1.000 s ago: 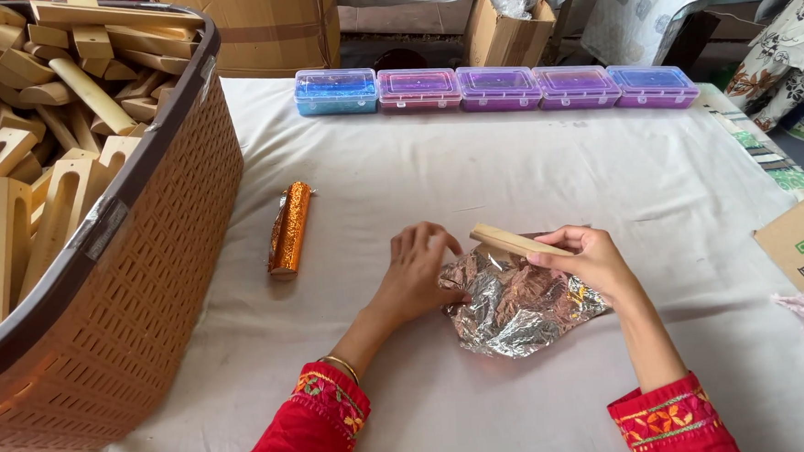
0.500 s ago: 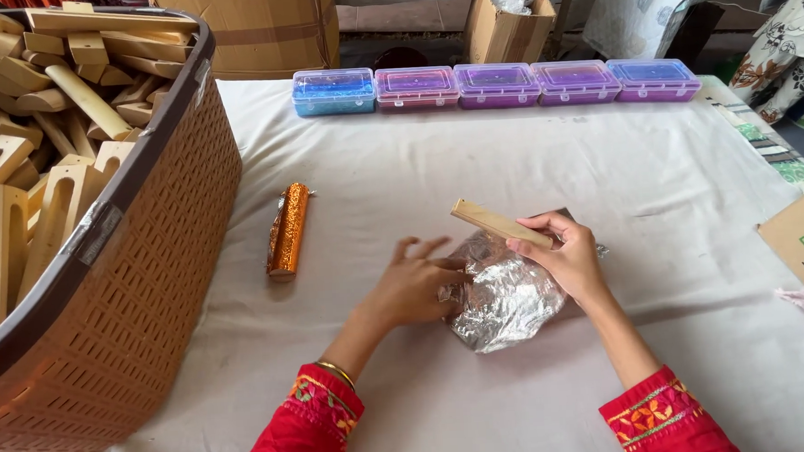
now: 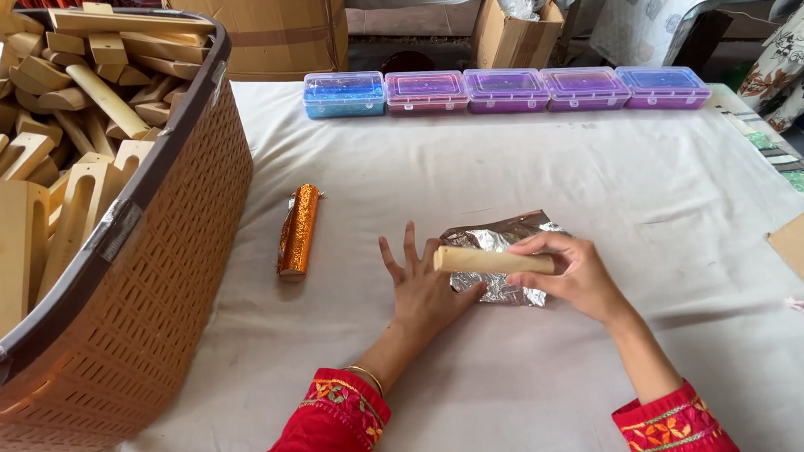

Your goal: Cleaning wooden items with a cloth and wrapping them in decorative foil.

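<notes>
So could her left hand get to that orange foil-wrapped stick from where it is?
Probably yes. The left hand lies flat on the white cloth, and only bare cloth shows between it and the orange foil-wrapped stick.

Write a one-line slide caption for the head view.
Right hand lays a wooden stick on silver foil flattened by the left hand, beside a foil-wrapped orange stick.

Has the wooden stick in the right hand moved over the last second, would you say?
Yes. The wooden stick has swung from pointing away toward the row of plastic boxes to lying flat across the foil sheet, held by the right hand.
</notes>
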